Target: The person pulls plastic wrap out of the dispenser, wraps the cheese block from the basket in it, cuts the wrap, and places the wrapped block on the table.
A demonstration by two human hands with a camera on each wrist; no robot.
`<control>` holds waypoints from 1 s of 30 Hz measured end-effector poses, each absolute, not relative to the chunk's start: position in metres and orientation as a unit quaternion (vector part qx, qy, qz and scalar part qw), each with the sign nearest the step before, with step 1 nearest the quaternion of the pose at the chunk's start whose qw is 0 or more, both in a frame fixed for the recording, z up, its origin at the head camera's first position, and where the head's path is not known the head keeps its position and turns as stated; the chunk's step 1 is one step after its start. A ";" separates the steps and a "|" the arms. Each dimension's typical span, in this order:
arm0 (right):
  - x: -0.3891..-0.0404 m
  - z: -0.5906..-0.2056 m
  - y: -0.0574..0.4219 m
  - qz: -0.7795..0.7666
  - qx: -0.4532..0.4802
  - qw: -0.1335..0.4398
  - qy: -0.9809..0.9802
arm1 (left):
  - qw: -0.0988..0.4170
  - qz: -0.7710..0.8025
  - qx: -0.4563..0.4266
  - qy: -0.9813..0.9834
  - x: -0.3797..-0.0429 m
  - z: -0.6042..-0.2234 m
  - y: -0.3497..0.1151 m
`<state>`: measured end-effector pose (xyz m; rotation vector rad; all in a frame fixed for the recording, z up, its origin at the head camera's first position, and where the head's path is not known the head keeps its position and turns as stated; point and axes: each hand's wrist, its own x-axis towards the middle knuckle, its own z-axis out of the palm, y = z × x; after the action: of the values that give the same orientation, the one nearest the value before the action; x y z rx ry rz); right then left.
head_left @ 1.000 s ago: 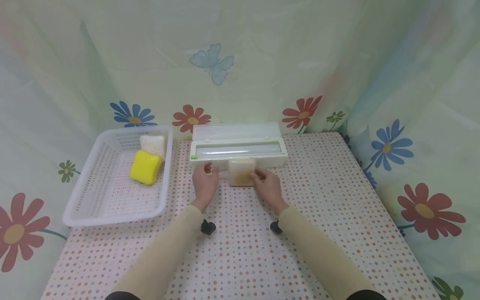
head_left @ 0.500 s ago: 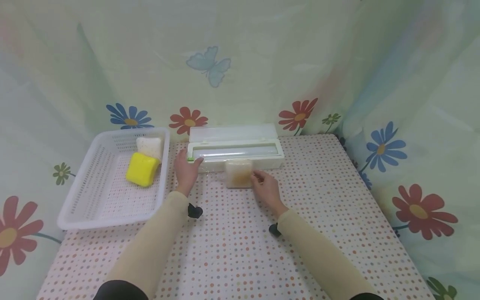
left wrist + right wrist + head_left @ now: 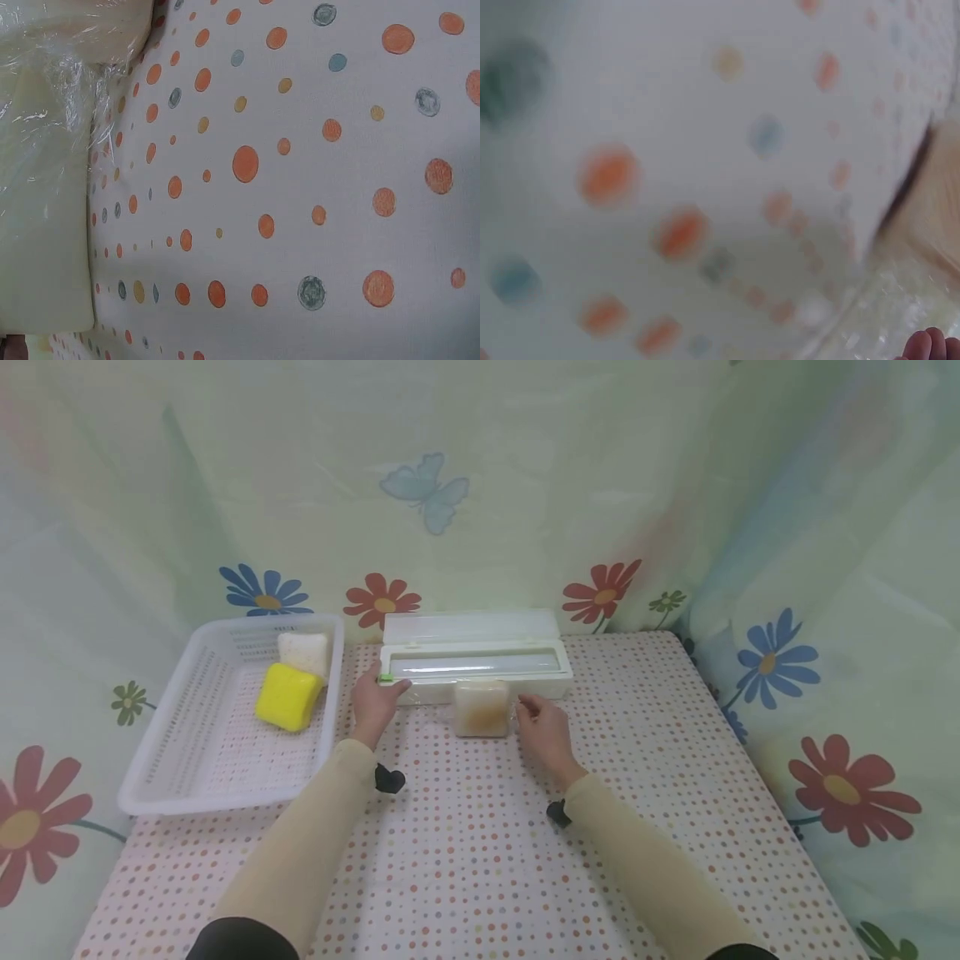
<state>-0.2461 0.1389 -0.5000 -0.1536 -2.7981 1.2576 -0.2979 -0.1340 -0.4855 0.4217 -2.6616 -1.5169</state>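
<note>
A white cling film dispenser (image 3: 480, 688) with its lid raised stands at the back of the table. My left hand (image 3: 372, 703) grips its left end, thumb along the front. Against the front of the dispenser stands a pale block (image 3: 481, 710) with a tan patch, film around it. Clear cling film (image 3: 56, 97) stretches from the dispenser to the block in the left wrist view. My right hand (image 3: 546, 731) is just right of the block, thumb and fingers pinching the film's edge. Only its fingertips (image 3: 934, 345) show in the right wrist view, beside crinkled film.
A white plastic basket (image 3: 232, 727) stands on the left of the table. In it lie a yellow sponge (image 3: 288, 697) and a white speckled block (image 3: 303, 653). The dotted tablecloth (image 3: 465, 860) reaches back to a flowered curtain (image 3: 510, 510).
My left hand has moved from beside the block to the left end of the dispenser and taken hold there. My right hand has drawn slightly right, off the block's edge.
</note>
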 end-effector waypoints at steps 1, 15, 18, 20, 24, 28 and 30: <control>-0.250 -0.496 0.139 0.404 -0.041 0.049 -0.913 | 0.025 -0.490 0.136 -0.860 -0.299 -0.486 -0.135; -0.330 -0.411 0.054 0.222 0.256 -0.023 -0.941 | 0.014 -0.504 0.132 -0.854 -0.305 -0.491 -0.140; -0.345 -0.405 0.021 0.146 0.323 -0.052 -0.934 | 0.023 -0.500 0.127 -0.856 -0.306 -0.490 -0.140; -0.352 -0.404 0.001 0.111 0.353 -0.065 -0.927 | 0.029 -0.501 0.122 -0.856 -0.307 -0.489 -0.140; -0.357 -0.408 -0.027 0.070 0.371 -0.088 -0.922 | 0.031 -0.500 0.113 -0.858 -0.307 -0.489 -0.140; -0.358 -0.412 -0.041 0.047 0.364 -0.104 -0.925 | 0.034 -0.488 0.120 -0.864 -0.309 -0.488 -0.142; -0.357 -0.413 -0.046 0.040 0.361 -0.105 -0.926 | 0.037 -0.486 0.126 -0.864 -0.310 -0.487 -0.144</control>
<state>-0.3572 -0.0456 -0.4132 1.2161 -3.1206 0.1360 -0.3103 -0.1435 -0.4873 0.3861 -2.6533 -1.4904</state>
